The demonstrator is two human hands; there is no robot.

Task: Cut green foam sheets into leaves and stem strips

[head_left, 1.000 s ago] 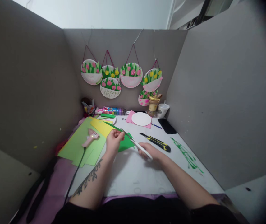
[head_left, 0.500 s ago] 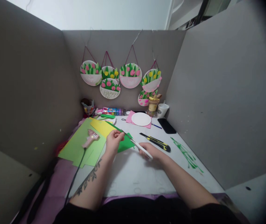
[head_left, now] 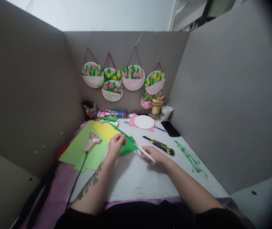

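Slim metal scissors with smooth, white handles slant over the middle of the pale, flat tabletop, their narrow blades pointing toward the left hand. The right hand curls its fingers around the handles. The left thumb and fingertips press together beside the blade tips; whether they pinch anything thin cannot be told. Beneath lies a straight-edged dark green paper sheet. Around it are light green paper, a ridged utility knife, curling green strips and a round white disc.
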